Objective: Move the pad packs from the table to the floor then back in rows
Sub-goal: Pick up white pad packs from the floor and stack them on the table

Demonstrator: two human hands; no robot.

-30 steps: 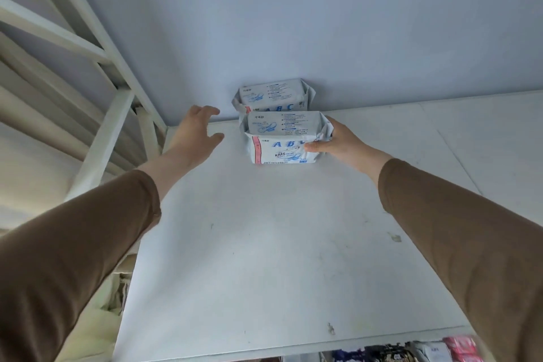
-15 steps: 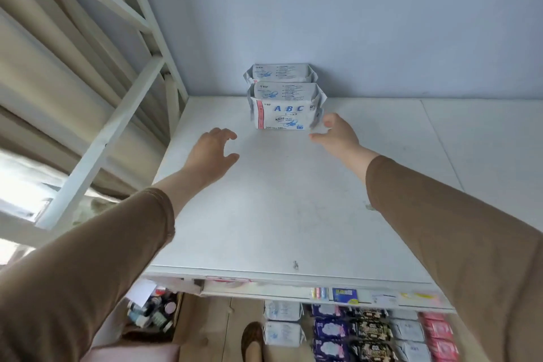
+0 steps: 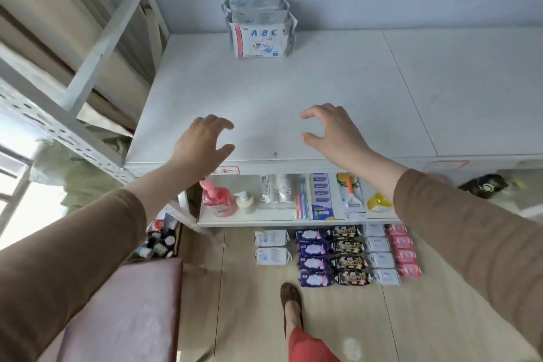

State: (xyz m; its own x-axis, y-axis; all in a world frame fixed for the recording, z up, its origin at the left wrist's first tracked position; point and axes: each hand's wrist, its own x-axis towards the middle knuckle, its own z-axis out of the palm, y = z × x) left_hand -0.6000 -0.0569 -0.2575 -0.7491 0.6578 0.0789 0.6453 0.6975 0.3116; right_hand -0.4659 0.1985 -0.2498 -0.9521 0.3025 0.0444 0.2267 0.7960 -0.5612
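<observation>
Two white "ABC" pad packs stand one behind the other at the back of the white table (image 3: 323, 91), the front pack (image 3: 260, 38) hiding most of the rear pack (image 3: 255, 3) by the wall. My left hand (image 3: 202, 144) and my right hand (image 3: 332, 132) hover over the table's front part, both empty with loosely curled fingers, well short of the packs. On the floor below lie rows of pad packs: two white ones (image 3: 271, 247), purple ones (image 3: 313, 258), dark ones (image 3: 348, 256), more white ones (image 3: 380, 256) and pink ones (image 3: 402, 250).
A shelf under the table (image 3: 293, 200) holds a pink pump bottle (image 3: 217, 200), toothbrushes and small goods. A white metal rack (image 3: 88, 53) stands at left, a pink stool (image 3: 126, 311) below it. My foot (image 3: 291, 300) is on the wooden floor near the packs.
My right hand let go of the front pack. Both hands pulled back from the packs toward the table's front edge, and my view dropped, bringing the floor rows into sight.
</observation>
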